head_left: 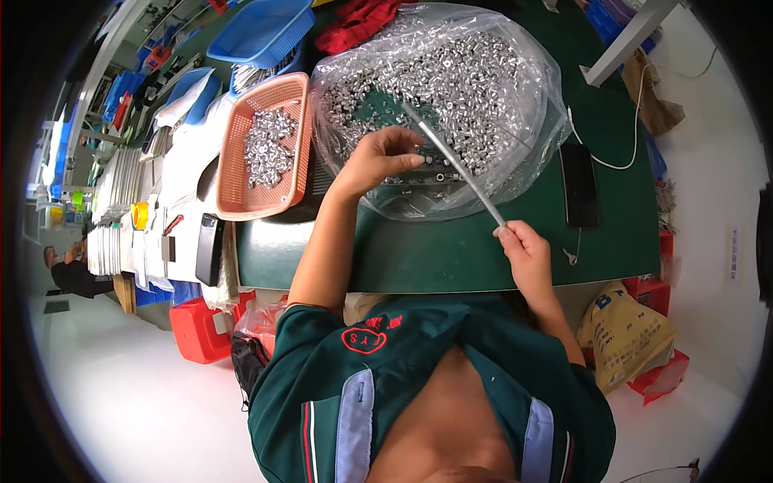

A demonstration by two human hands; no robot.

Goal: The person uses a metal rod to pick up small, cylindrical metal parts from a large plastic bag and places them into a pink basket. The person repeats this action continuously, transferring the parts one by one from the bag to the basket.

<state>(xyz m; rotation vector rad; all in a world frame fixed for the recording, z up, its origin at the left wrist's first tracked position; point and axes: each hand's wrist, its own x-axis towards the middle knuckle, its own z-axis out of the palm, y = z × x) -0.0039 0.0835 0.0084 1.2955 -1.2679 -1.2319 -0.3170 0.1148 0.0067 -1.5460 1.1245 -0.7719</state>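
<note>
My right hand (527, 256) is closed around the near end of a slim silvery metal rod (459, 169). The rod slants up and left over a clear plastic bag (543, 105) spread open on the green table; its far tip is blurred. Inside the bag lie a great many small shiny metal parts (475, 68), like short bushings or nuts, with a thinned-out patch showing green. My left hand (382, 161) hovers at the bag's near left, left of the rod, thumb and fingers curved with a gap between them. Nothing is visible in it, though the fingertips partly hide one another.
A pink-orange plastic basket (228, 153) holding similar metal parts stands left of the bag. Behind it is a blue basket (266, 36), beside a red cloth (354, 28). A black phone (580, 185) and white cable (620, 167) lie right. Another phone (209, 249) lies left.
</note>
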